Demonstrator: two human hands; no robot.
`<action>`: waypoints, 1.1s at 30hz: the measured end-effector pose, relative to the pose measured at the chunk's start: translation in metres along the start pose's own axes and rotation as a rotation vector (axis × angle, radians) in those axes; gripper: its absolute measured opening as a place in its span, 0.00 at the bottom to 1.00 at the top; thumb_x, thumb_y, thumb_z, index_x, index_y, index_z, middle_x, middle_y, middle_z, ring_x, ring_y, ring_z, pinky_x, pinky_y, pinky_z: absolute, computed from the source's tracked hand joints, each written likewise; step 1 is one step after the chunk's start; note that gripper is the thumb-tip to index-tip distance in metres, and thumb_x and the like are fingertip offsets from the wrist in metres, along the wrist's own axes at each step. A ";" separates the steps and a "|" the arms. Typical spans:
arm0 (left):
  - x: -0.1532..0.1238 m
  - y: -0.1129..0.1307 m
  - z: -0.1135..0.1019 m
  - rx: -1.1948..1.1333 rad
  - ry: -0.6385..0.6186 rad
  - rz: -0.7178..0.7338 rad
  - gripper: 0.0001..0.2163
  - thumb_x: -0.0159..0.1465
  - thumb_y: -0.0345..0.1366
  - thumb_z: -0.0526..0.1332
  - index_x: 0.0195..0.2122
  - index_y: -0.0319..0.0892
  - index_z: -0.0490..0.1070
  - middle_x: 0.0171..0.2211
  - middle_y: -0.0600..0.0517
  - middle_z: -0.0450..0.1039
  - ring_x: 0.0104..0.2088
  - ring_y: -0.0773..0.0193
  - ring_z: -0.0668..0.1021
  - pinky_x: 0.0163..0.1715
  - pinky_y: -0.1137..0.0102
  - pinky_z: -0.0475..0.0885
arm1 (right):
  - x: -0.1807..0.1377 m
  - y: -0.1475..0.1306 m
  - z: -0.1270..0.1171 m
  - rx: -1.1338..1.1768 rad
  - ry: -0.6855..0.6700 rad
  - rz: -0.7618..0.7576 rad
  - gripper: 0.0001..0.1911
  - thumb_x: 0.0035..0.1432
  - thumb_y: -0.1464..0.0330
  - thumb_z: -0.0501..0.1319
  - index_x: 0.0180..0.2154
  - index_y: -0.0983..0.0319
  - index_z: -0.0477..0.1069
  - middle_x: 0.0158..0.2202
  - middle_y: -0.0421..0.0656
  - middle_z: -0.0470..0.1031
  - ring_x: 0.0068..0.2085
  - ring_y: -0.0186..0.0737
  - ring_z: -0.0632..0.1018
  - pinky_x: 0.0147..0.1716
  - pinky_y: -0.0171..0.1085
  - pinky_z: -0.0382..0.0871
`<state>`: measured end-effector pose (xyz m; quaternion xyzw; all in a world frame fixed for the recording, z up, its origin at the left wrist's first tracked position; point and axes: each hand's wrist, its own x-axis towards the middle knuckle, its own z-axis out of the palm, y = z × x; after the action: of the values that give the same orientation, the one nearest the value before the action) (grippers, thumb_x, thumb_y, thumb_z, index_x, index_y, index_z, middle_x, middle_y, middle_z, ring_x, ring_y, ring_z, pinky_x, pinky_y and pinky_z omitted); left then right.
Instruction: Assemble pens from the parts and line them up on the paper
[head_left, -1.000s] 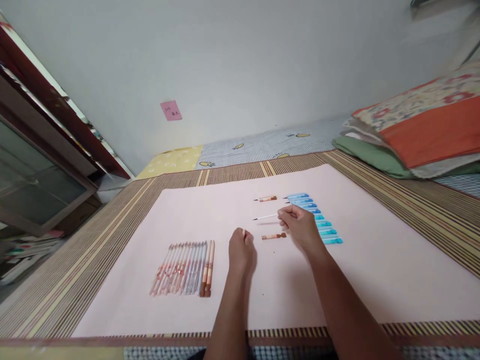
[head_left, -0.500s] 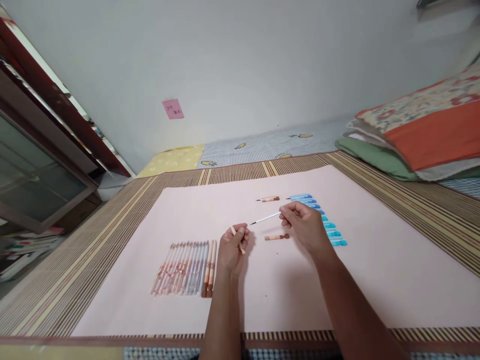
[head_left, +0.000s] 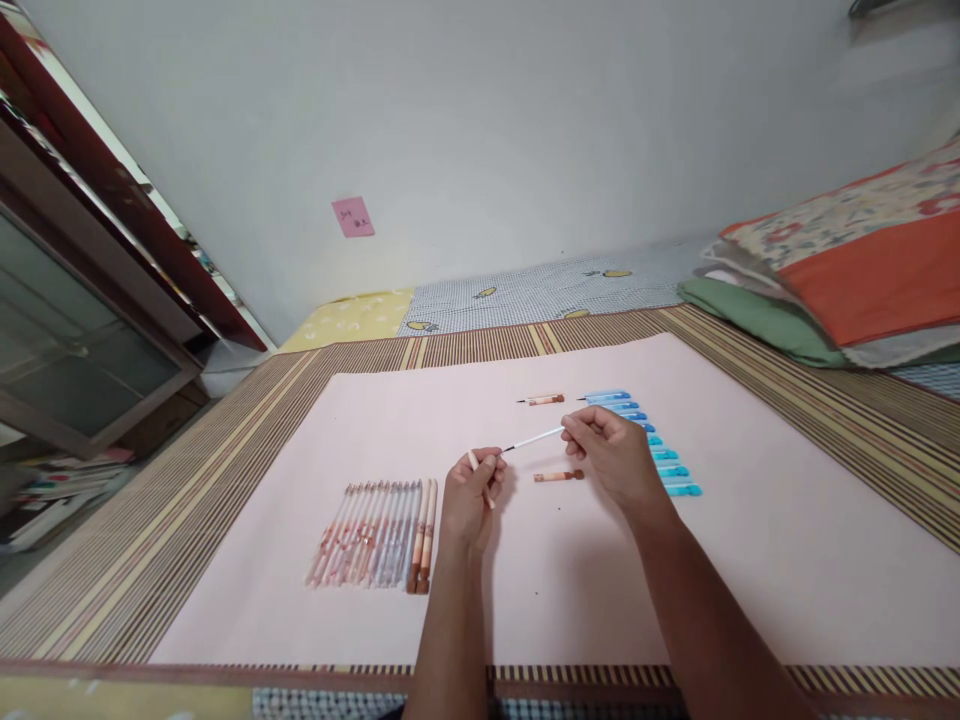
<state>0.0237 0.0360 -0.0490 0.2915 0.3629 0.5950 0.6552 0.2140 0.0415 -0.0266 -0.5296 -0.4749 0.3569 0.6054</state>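
Note:
My left hand (head_left: 469, 495) is closed round a thin pinkish pen barrel (head_left: 480, 479), held above the pink sheet (head_left: 300, 500). My right hand (head_left: 611, 455) pinches the back end of a thin white refill (head_left: 534, 440), whose dark tip points left and nearly touches the left hand. A short brown-and-pink pen piece (head_left: 559, 476) lies on the sheet between the hands, and a second one (head_left: 544, 400) lies farther back. Several blue pen caps (head_left: 664, 462) sit in a row behind and right of the right hand.
Several pink and brown pens (head_left: 375, 535) lie side by side at the left of the sheet. A striped mat (head_left: 135, 520) lies under the sheet. Folded bedding and a pillow (head_left: 847, 270) are at the far right, a glass-fronted cabinet (head_left: 67, 340) at the left.
My left hand has lifted off the sheet with the pen barrel in it. The right hand has brought the refill's tip leftward until it almost meets the left hand.

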 end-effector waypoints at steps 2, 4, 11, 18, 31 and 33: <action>0.000 0.000 0.000 -0.002 0.004 -0.004 0.17 0.46 0.38 0.77 0.33 0.35 0.77 0.25 0.51 0.75 0.25 0.73 0.71 0.22 0.78 0.61 | 0.000 0.000 0.000 0.008 0.010 -0.003 0.14 0.55 0.57 0.66 0.28 0.61 0.73 0.24 0.40 0.75 0.23 0.33 0.71 0.22 0.33 0.65; 0.000 0.000 0.000 -0.003 0.001 -0.007 0.17 0.46 0.38 0.77 0.33 0.36 0.77 0.25 0.51 0.75 0.24 0.73 0.71 0.23 0.78 0.61 | -0.001 0.000 0.002 0.006 -0.001 -0.011 0.14 0.55 0.57 0.66 0.27 0.61 0.73 0.24 0.40 0.74 0.23 0.33 0.71 0.22 0.33 0.64; 0.000 0.002 -0.001 0.006 0.003 -0.015 0.16 0.47 0.38 0.77 0.33 0.36 0.77 0.26 0.50 0.75 0.25 0.72 0.72 0.24 0.77 0.63 | -0.001 0.002 0.005 -0.014 -0.037 -0.031 0.15 0.55 0.56 0.66 0.28 0.61 0.73 0.24 0.40 0.74 0.24 0.34 0.71 0.22 0.33 0.65; 0.001 0.001 -0.003 0.000 -0.021 0.011 0.16 0.48 0.38 0.76 0.33 0.36 0.77 0.26 0.51 0.74 0.25 0.73 0.71 0.22 0.78 0.61 | -0.002 -0.002 0.004 -0.008 0.001 -0.020 0.14 0.55 0.57 0.67 0.28 0.61 0.73 0.25 0.41 0.75 0.24 0.34 0.72 0.22 0.33 0.65; -0.001 0.002 -0.002 -0.012 -0.019 0.005 0.16 0.47 0.38 0.76 0.33 0.36 0.77 0.25 0.51 0.74 0.25 0.72 0.71 0.22 0.78 0.61 | -0.003 -0.002 0.005 0.002 -0.011 -0.006 0.15 0.55 0.56 0.67 0.28 0.61 0.73 0.24 0.40 0.75 0.24 0.34 0.71 0.22 0.33 0.65; -0.001 0.003 -0.002 -0.015 -0.016 0.007 0.15 0.48 0.37 0.76 0.33 0.36 0.77 0.26 0.51 0.74 0.25 0.72 0.71 0.22 0.78 0.60 | -0.002 -0.001 0.004 0.018 0.005 -0.001 0.14 0.55 0.57 0.67 0.28 0.60 0.74 0.25 0.40 0.75 0.24 0.34 0.72 0.22 0.33 0.65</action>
<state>0.0203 0.0357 -0.0475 0.2927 0.3520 0.5978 0.6581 0.2093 0.0404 -0.0260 -0.5247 -0.4707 0.3594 0.6115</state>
